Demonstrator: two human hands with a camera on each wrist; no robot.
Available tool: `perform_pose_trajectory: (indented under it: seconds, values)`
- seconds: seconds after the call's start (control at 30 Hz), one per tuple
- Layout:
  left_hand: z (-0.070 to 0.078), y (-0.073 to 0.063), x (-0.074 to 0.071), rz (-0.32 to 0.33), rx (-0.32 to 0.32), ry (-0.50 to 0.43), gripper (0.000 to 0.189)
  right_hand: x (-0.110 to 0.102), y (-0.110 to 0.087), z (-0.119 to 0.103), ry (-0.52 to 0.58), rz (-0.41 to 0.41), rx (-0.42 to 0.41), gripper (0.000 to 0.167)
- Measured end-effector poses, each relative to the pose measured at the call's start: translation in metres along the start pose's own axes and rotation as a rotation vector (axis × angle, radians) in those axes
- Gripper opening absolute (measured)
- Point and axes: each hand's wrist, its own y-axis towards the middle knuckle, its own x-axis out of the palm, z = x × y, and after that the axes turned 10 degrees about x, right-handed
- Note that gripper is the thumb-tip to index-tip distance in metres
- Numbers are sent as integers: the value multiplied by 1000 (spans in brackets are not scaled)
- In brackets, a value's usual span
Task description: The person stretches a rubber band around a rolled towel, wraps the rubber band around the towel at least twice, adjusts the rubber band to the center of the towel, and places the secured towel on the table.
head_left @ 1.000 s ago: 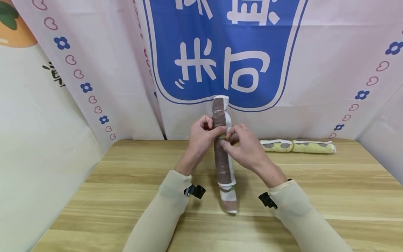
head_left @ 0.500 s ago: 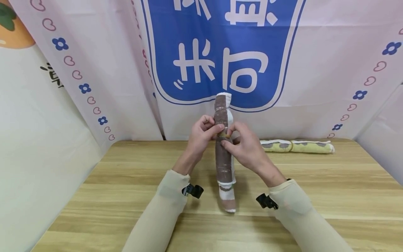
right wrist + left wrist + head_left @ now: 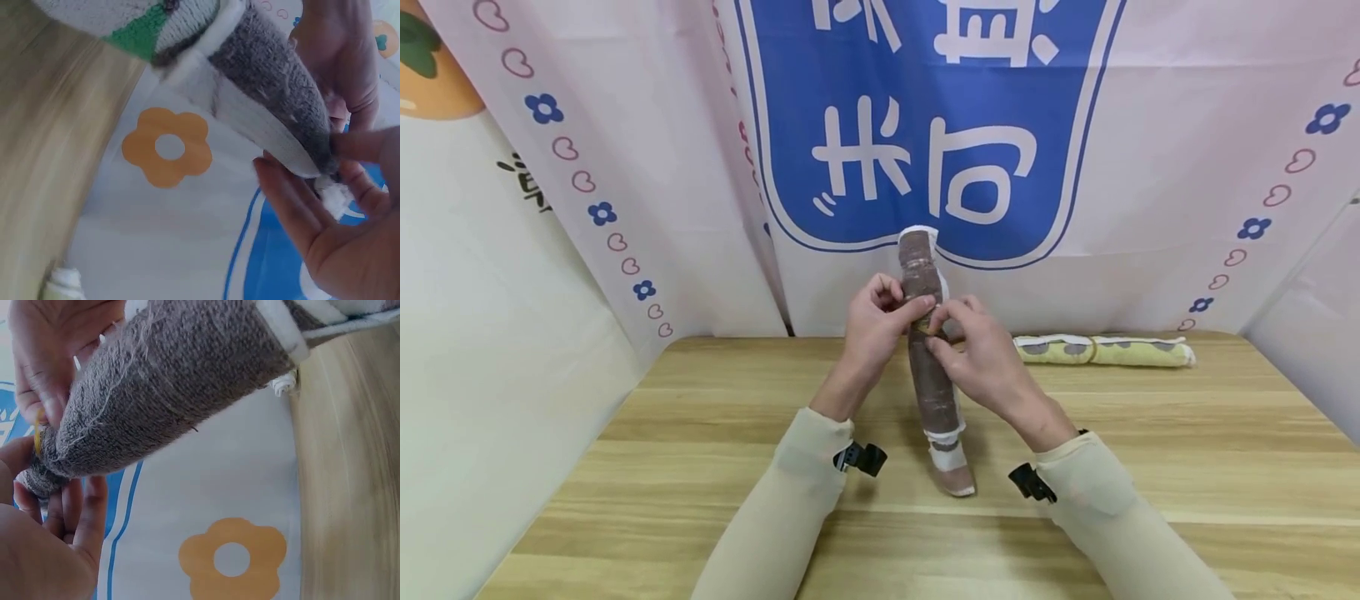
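Held up over the table is a rolled towel (image 3: 934, 383), grey-brown with a white edge, standing nearly upright and tilted. A yellow rubber band (image 3: 38, 442) circles its middle, where the towel is squeezed narrow. My left hand (image 3: 874, 325) grips the roll from the left, its thumb across the front just above the band. From the right, my right hand (image 3: 988, 354) pinches at the band with thumb and index finger. In the right wrist view, fingers of the right hand (image 3: 350, 244) curve around the narrowed part, hiding the band there.
A second rolled towel (image 3: 1135, 353), yellow-green with grey spots and a band around it, lies at the table's back right. Behind the wooden table (image 3: 647, 492) hangs a printed cloth (image 3: 1150, 167). Each wrist carries a small black camera.
The towel roll has leaned over, its top going left and its lower end right. Both hands remain at the band, with the right fingertips shifted slightly left.
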Motion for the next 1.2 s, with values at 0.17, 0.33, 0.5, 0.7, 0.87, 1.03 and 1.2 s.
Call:
perform_pose_trajectory:
  seconds: [0.17, 0.33, 0.5, 0.7, 0.87, 1.03, 1.2]
  values:
    - [0, -1, 2, 9, 42, 45, 36, 1, -2, -3, -113, 10, 75, 33]
    - [1, -1, 2, -45, 34, 13, 28, 0, -3, -3, -130, 55, 81, 33]
    - [-1, 2, -1, -130, -57, -100, 12, -3, -2, -2, -83, 68, 60, 25]
    - [-4, 4, -6, -153, -110, -130, 17, -3, -2, 0, -65, 85, -30, 21]
    - [-4, 4, -8, -124, -114, -107, 22, 1, -3, 2, -94, 101, -95, 21]
    - [-5, 4, -8, -75, -91, -77, 26, 0, -2, 1, -81, 62, -36, 19]
    - [-6, 2, -5, -35, -49, -50, 30, -2, -2, -3, -147, 41, 53, 23]
